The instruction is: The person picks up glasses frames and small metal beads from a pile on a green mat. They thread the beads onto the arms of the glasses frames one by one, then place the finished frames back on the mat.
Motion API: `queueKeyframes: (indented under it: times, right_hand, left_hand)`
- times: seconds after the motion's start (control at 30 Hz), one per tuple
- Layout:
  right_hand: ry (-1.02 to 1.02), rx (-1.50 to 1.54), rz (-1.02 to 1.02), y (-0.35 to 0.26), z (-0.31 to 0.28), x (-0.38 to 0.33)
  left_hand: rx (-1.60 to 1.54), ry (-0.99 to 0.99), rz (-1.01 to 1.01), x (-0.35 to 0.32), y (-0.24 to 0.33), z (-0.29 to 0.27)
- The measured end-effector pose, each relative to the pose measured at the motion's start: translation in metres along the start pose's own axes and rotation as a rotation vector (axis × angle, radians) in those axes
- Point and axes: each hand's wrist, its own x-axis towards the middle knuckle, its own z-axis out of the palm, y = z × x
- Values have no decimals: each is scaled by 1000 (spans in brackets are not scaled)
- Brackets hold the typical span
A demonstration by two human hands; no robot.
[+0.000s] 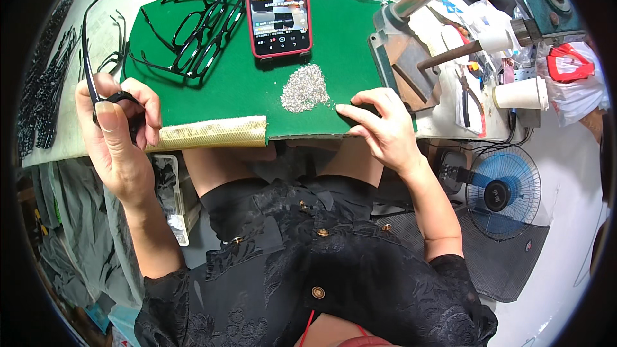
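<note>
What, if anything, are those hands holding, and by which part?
Left hand: a black glasses frame, gripped near the base of its raised temple. Right hand: cannot tell.

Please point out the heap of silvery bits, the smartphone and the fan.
Heap of silvery bits [304, 91]: head view, its middle.
Smartphone [280, 10]: head view, screen middle.
Fan [497, 195]: head view, central hub.

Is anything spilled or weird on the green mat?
Maybe! A heap of tiny silvery pieces lies loose, straight on the green mat, and a few of them sit apart from it, near the right hand. That looks a bit like a spill, but I can't tell if it's on purpose.
</note>
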Motion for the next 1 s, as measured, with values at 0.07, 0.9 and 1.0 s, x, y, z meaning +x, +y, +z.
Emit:
queueKeyframes:
  times: [0.07,0.9,1.0]
  right_hand:
    - [43,50,22,2,0,-4]
    - [42,280,300,-5,7,2]
    - [44,277,290,-6,8,4]
  left_hand:
    - [-73,-29,-52,-3,-1,1]
    - [338,-294,202,-1,-14,47]
    - [532,-327,412,10,-23,51]
